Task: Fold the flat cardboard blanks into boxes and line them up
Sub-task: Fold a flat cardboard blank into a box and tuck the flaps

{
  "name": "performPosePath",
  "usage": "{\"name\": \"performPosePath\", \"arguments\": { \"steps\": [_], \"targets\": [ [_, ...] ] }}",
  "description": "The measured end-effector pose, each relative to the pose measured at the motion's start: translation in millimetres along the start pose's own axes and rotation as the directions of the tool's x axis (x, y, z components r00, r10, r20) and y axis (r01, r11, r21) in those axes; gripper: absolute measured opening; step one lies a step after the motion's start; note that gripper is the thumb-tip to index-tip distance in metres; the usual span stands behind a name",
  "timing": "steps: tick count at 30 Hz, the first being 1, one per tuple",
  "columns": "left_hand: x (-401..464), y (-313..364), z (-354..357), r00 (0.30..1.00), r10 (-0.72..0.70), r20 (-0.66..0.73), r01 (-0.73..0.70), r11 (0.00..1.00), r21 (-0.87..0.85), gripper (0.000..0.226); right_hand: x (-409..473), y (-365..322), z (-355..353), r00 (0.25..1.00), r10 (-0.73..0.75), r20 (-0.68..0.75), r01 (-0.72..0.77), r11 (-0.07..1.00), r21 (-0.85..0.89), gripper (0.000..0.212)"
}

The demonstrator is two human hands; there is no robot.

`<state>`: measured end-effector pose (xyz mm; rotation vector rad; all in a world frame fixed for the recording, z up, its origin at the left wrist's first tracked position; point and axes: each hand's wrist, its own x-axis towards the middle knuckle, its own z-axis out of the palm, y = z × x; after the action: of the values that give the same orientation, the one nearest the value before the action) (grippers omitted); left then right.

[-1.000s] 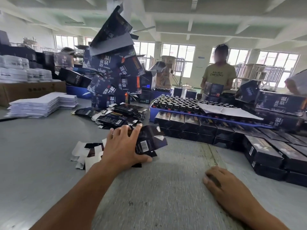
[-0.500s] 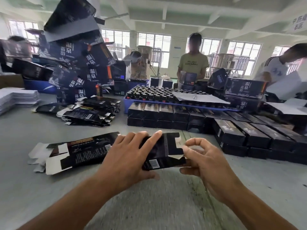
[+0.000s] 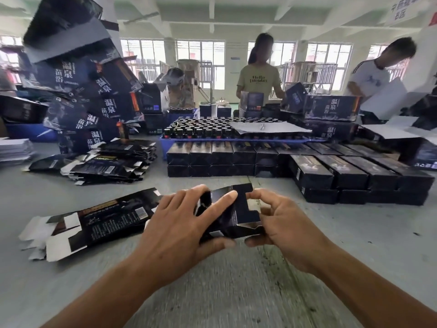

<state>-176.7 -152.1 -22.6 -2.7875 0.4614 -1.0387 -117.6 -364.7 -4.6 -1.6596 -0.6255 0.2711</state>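
On the grey table (image 3: pixel 71 280), left hand (image 3: pixel 179 223) and right hand (image 3: pixel 281 223) clamp the blank (image 3: pixel 236 214) at frame centre, squaring it open; end flaps likely need tucking next.

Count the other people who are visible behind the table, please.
3: one in a yellow-green T-shirt at centre back, one in a white T-shirt far right, one wearing a white headset left of centre. Stacked boxes may hide others.

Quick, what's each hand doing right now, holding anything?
Left hand: holding the dark cardboard blank, fingers over the top, thumb underneath.
Right hand: pinching the same blank's right end.
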Motion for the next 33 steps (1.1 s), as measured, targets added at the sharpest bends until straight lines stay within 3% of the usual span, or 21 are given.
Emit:
{"name": "performPosePath", "arguments": {
  "steps": [4, 11, 23, 29, 33],
  "targets": [
    [-1, 0, -3, 1.0, 0.005, 0.024, -0.003, 0.998, -0.063, 0.068, -2, 1, 1, 0.998, -0.053, 0.013, 0.054, 0.997, -0.061, 0.035],
    [1, 1, -9, 1.0, -0.024, 0.008, 0.025, 0.989, -0.144, 0.062, -2, 1, 6, 0.981, -0.155, -0.12, 0.136, 0.979, -0.152, 0.033],
    [1, 2, -12, 0.998, -0.005, -0.06, -0.002, 0.994, -0.106, 0.053, -10, -1, 17, 0.933, -0.288, -0.217, 0.224, 0.934, -0.277, 0.059],
    [0, 2, -10, 0.993, -0.011, -0.114, 0.0, 0.995, -0.1, 0.052, -11, -1, 17, 0.914, -0.366, -0.173, 0.279, 0.879, -0.387, 0.028],
    [-1, 0, -7, 0.993, -0.016, -0.116, 0.003, 0.994, -0.108, 0.062, -10, 0, 16, 0.912, -0.368, -0.18, 0.266, 0.866, -0.423, 0.023]
  ]
}}
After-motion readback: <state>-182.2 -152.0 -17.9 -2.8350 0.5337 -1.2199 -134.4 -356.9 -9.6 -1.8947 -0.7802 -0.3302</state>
